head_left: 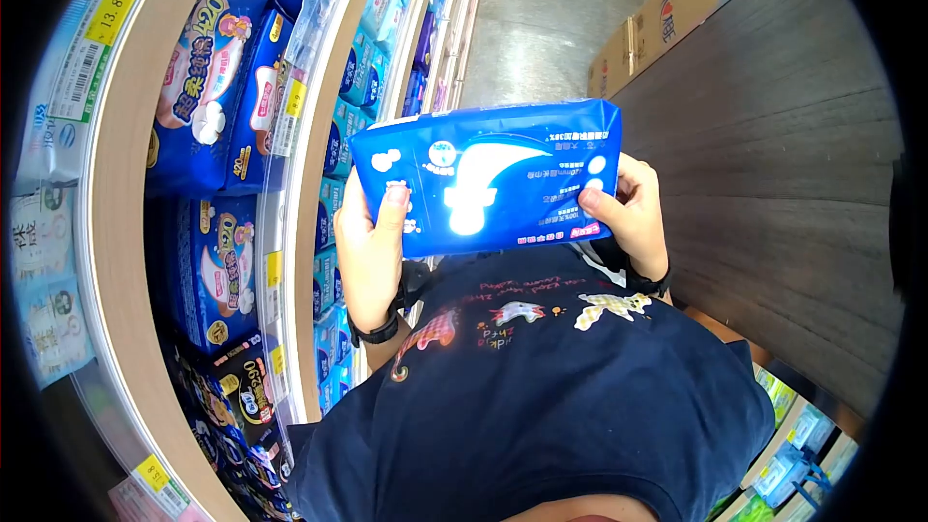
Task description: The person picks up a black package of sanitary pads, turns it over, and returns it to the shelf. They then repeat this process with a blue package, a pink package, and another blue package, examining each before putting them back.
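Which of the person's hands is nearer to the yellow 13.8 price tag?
Left. The left hand holds the blue sanitary-pad pack at the end toward the 13.8 price tag; the right hand holds the pack's far end.

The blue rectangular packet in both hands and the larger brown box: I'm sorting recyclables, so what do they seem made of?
Blue rectangular packet: probably glossy plastic film; light glints along its creased edge. Larger brown box: likely matte cardboard, from its dull, flat faces.

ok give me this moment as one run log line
left hand: holds left end of blue rectangular plastic package | right hand: holds right end | left side: stocked pale-wood-edged shelves
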`<act>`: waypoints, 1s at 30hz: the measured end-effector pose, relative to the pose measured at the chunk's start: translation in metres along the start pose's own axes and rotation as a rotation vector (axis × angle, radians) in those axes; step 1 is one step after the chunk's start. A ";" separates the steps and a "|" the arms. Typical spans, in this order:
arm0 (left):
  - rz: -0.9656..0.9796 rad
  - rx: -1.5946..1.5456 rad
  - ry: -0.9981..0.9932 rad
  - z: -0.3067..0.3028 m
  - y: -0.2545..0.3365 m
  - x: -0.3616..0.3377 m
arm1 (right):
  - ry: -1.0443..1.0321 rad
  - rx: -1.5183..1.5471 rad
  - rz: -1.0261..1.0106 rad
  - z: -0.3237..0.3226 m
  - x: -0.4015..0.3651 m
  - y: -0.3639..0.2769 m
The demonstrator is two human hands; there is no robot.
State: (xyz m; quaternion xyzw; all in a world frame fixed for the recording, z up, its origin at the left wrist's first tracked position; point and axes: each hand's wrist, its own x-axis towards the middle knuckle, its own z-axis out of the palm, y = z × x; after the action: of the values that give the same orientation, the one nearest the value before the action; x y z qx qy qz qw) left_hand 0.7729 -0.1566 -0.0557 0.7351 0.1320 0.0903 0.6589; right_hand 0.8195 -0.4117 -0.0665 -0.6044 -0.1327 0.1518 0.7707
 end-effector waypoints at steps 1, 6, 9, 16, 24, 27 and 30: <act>0.020 -0.004 0.002 -0.001 0.000 0.000 | 0.019 0.047 0.029 0.002 0.002 0.001; 0.080 -0.079 -0.014 0.000 -0.007 -0.001 | 0.093 -0.073 -0.032 0.003 0.015 0.003; 0.000 -0.409 -0.167 0.007 -0.023 0.009 | 0.073 0.171 -0.218 0.001 0.023 0.011; -0.308 -0.216 -0.603 0.036 -0.046 0.026 | 0.131 0.117 -0.173 0.014 0.054 0.006; -0.041 -0.210 -0.456 0.037 -0.027 0.045 | -0.334 -0.360 -0.143 -0.016 0.067 0.000; 0.057 -0.486 -0.236 0.050 -0.025 0.046 | -0.309 0.149 0.006 -0.030 0.070 0.010; 0.030 -0.566 -0.112 0.054 -0.034 0.043 | -0.175 0.029 -0.087 -0.055 0.066 0.011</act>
State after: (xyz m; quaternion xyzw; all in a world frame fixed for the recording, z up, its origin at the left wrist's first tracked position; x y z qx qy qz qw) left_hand 0.8277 -0.1913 -0.0979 0.5279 0.0541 0.0927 0.8425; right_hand 0.9004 -0.4322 -0.0887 -0.5713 -0.2233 0.1724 0.7707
